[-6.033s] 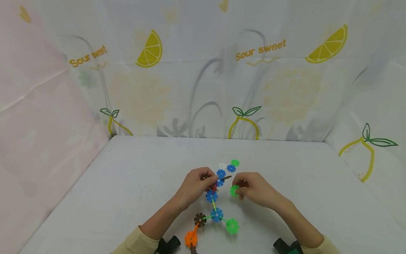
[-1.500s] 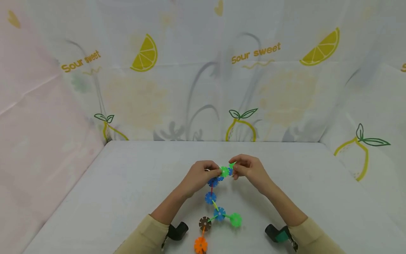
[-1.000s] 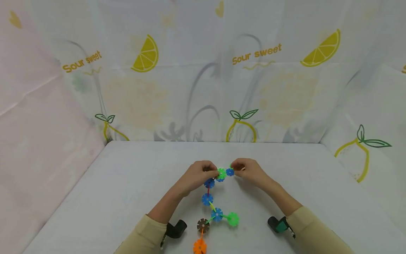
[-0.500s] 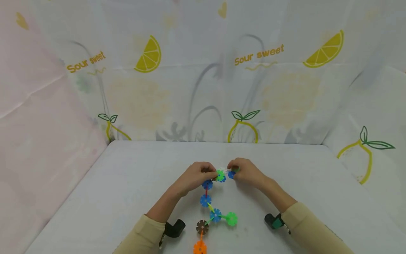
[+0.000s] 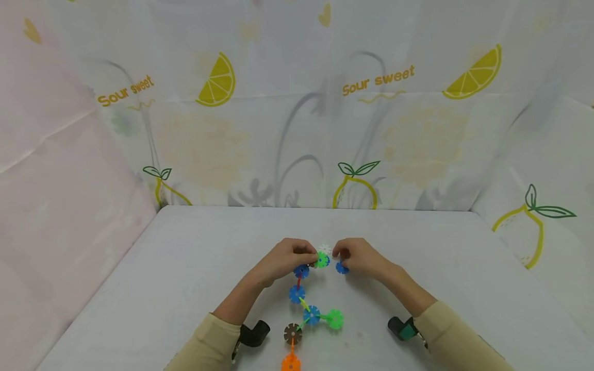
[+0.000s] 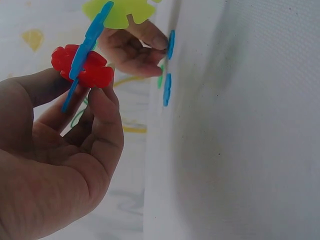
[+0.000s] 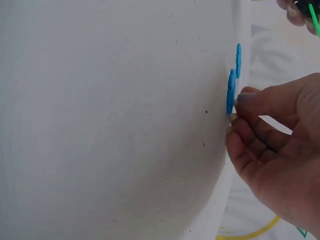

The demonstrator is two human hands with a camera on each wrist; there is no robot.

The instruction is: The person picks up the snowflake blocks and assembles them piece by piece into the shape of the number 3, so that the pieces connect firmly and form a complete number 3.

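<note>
My left hand (image 5: 285,260) grips one end of a chain of slotted snowflake discs. In the left wrist view its fingertips pinch a red disc (image 6: 85,65) crossed by a blue one, with a yellow-green disc (image 6: 122,12) joined above. A green disc (image 5: 322,259) shows at its fingertips in the head view. The chain runs down through a blue disc (image 5: 297,294), a brown disc (image 5: 293,334) and an orange disc (image 5: 291,364). My right hand (image 5: 362,256) pinches the edge of a separate blue disc (image 7: 230,92) close over the table.
A white disc (image 5: 325,249) and another blue disc (image 7: 238,60) lie between the hands on the white table (image 5: 209,242). A green disc (image 5: 334,319) branches right from the chain. Printed lemon cloth (image 5: 260,129) hangs behind. Black wrist cameras (image 5: 254,334) sit under the forearms.
The green disc once in my right hand now shows at my left fingertips. My right hand has since drawn the blue disc toward me, apart from the white one. The chain has shifted slightly left.
</note>
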